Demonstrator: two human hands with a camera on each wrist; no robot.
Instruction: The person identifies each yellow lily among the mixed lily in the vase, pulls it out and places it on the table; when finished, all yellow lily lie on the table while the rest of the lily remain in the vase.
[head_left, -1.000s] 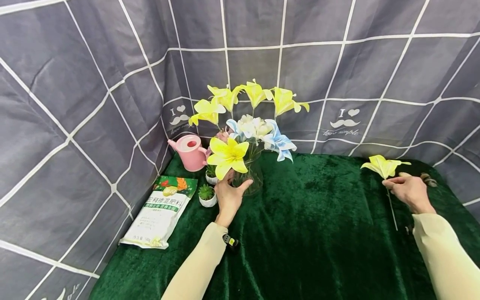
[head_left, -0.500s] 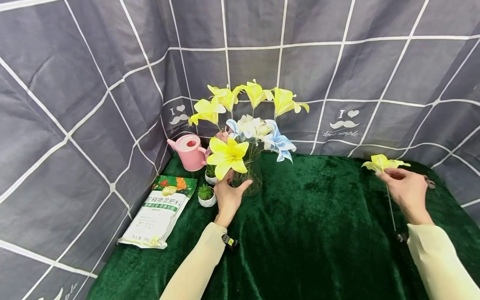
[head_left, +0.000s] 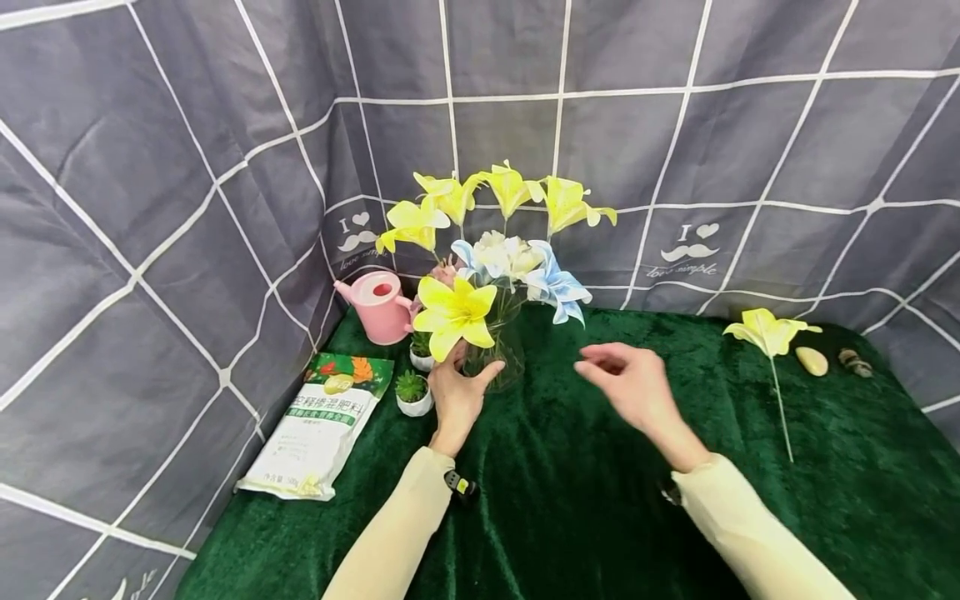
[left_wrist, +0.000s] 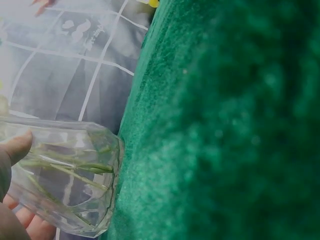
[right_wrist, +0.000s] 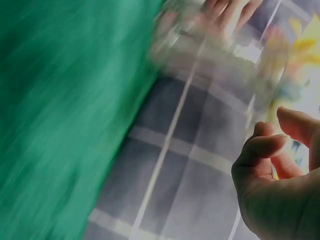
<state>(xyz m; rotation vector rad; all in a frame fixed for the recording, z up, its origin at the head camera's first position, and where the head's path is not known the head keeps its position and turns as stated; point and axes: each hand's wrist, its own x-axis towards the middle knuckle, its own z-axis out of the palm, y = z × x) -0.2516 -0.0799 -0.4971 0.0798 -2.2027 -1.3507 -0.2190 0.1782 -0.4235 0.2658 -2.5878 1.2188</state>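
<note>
My left hand (head_left: 457,396) grips the lower part of a clear glass vase (head_left: 506,354), thumb in front and fingers round the side. Green stems show through the glass in the left wrist view, and the vase (left_wrist: 75,175) stands on the green cloth. Above it spread several yellow lilies (head_left: 453,317), blue-and-white lilies (head_left: 557,283), white blooms (head_left: 506,252) and a pinkish bloom (head_left: 446,272). To the right of the vase my right hand (head_left: 633,387) hovers over the cloth with loosely curled fingers and nothing in them. One yellow lily (head_left: 767,333) lies by itself at the right.
Two small potted succulents (head_left: 412,393), a pink watering can (head_left: 381,307) and a white-and-green fertilizer bag (head_left: 315,429) are left of the vase. A yellowish stone (head_left: 812,361) and a dark striped object (head_left: 855,362) lie at far right. A grey checked curtain (head_left: 637,150) borders the green cloth (head_left: 600,517).
My right hand has let go of the single yellow lily, leaving it on the cloth, and has moved left toward the vase. My left hand stays on the vase.
</note>
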